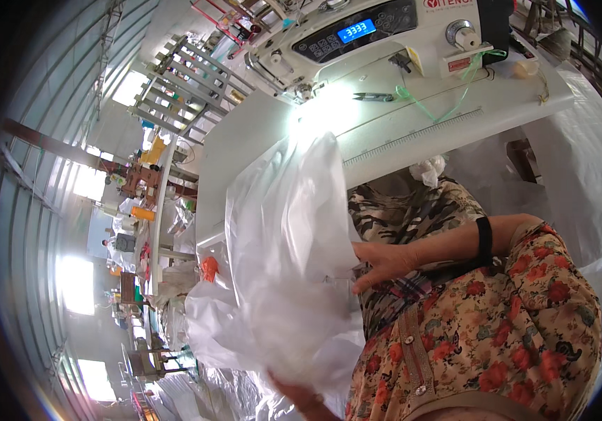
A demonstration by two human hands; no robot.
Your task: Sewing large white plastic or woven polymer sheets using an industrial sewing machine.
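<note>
A large sheet of thin, whitish, see-through material point(283, 210), which looks like plastic film or sheer cloth, hangs in folds from the sewing machine point(399, 35) over the table's near edge. Its upper end lies under the bright light by the needle. At the sheet's right edge is my right hand point(386, 264), thumb and fingers apart; the fingertips reach the sheet and are partly hidden. My left hand point(299, 394) is low in the picture at the sheet's bottom, its fingers smeared and partly covered. The lower bunch of the sheet is blurred too.
On the white machine table point(413, 144) lie small thread snips point(373, 97), a green string point(448, 112) and a ruler strip point(420, 135). More whitish sheeting point(585, 154) hangs at the right. A grey slatted rack point(192, 88) and other work tables stand on the left.
</note>
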